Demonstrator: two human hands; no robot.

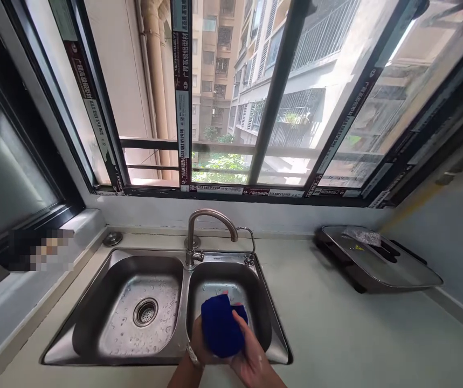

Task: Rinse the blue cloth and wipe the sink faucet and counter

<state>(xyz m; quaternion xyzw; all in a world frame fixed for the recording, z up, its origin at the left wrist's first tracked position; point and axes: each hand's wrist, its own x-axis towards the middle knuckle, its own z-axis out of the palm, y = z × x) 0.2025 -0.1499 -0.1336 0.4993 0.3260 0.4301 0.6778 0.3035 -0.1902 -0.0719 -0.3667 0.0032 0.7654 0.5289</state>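
A dark blue cloth (221, 327) is bunched between my two hands, above the front of the right sink basin (261, 302). My left hand (199, 338) is closed on its left side, most of its fingers hidden behind the fabric; a bracelet circles that wrist. On the other side, my right hand (250, 345) grips the cloth with the thumb across its edge. Small reddish spots show just past the top of the cloth; I cannot make out what they are. Behind the hands rises the curved metal faucet (211, 213), its spout over the right basin.
The left basin (110, 318), wet with drops, has a strainer drain (145, 311). A thin second spout (251, 242) stands behind the right basin. On the pale counter (336, 334) sits a lidded electric pan (380, 258). A round metal drain cover (112, 238) lies at the back left.
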